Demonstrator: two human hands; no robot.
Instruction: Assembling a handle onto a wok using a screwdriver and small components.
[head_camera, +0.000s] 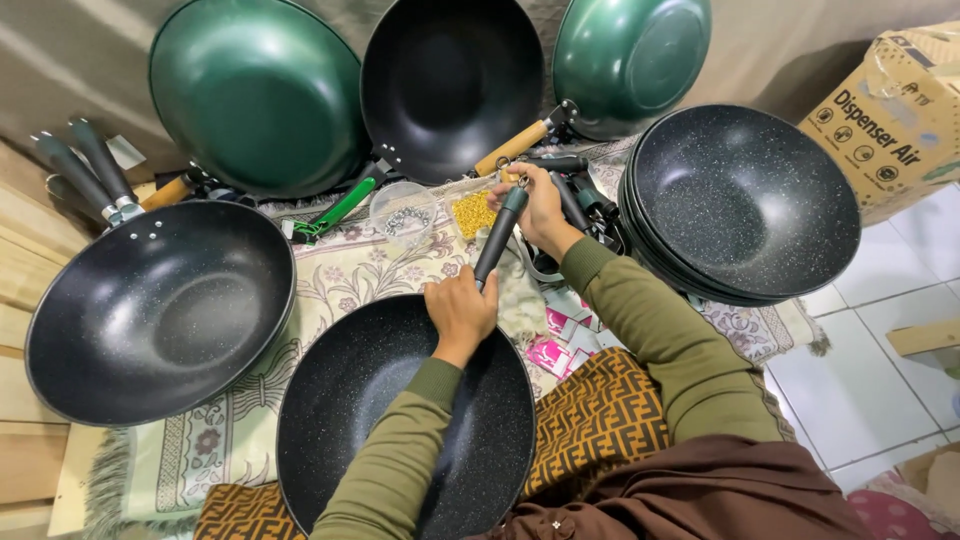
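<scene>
from my seat, starting at the far left, a speckled black wok (160, 310) sits on the patterned cloth (330, 280) with loose dark handles (85, 170) lying behind it. a green wok (255, 95) leans against the backdrop, then a black one (450, 85) with a wooden handle (512, 148).

in the middle, the wok in my lap (380, 410) rests on my knees, its rim under my left hand (460, 312). that hand is clenched around the lower end of the black handle (500, 232), right where it meets the rim. a clear cup of small fittings (402, 213) and a bag of yellow bits (474, 213) lie just beyond.

my right hand (540, 208) is closed on the handle's top end, fingers pinched around something there (too small for me to tell what).

further right stands a stack of speckled woks (740, 205), then a cardboard box (890, 115).

the risk i see: the wok is only balanced on my lap, so a hard twist at the handle could tip it. a small fastener could also slip off and vanish into the cloth or among the loose parts.
</scene>
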